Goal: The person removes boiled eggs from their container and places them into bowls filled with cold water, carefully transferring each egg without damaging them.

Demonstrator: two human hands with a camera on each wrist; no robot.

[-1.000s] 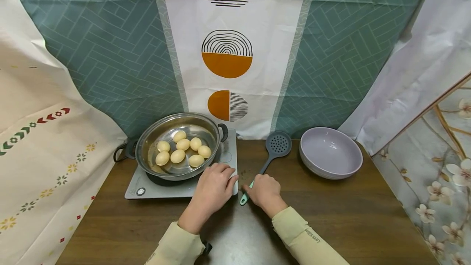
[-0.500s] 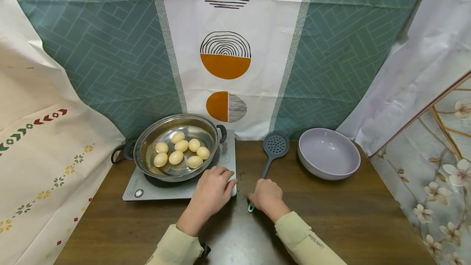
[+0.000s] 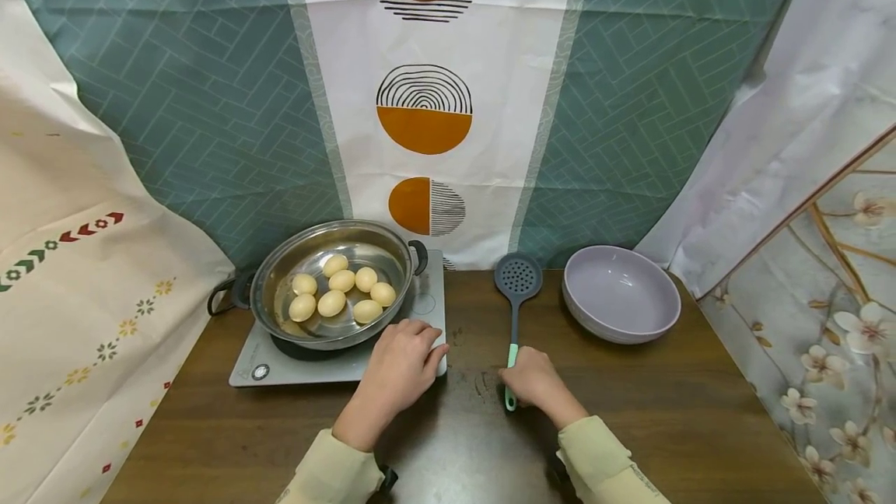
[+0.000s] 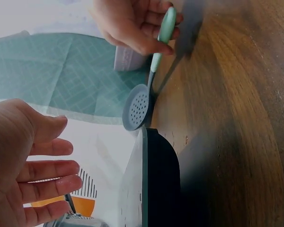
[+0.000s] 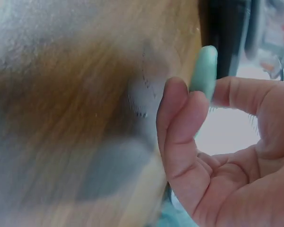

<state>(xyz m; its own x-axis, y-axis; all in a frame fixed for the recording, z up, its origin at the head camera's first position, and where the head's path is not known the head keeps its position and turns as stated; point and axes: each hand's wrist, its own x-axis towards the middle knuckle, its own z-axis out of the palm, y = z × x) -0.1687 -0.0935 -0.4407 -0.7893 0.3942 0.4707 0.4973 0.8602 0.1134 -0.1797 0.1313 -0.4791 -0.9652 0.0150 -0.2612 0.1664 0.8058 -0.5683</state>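
Observation:
My right hand [image 3: 537, 379] pinches the mint-green handle [image 3: 512, 368] of a grey slotted skimmer, whose round perforated head [image 3: 519, 276] points toward the back curtain. In the right wrist view, the thumb and curled fingers [image 5: 184, 127] of that hand meet on the green handle [image 5: 205, 71]. The left hand [image 3: 401, 364] is above the front right part of the grey cooktop [image 3: 315, 370], beside the pan [image 3: 332, 342]. Its fingers look relaxed and hold nothing in the left wrist view [image 4: 33, 165].
Several pale yellow egg-shaped pieces [image 3: 332, 303] lie in the steel pan on the cooktop. At the right back stands a lilac bowl [image 3: 621, 294] on the wooden table [image 3: 630, 418]. Patterned cloths [image 3: 245, 115] hang behind and at both sides.
The right hand has moved to the right and slightly toward the front, and the skimmer's handle has swung right with it, now almost straight front to back. The left hand has hardly moved.

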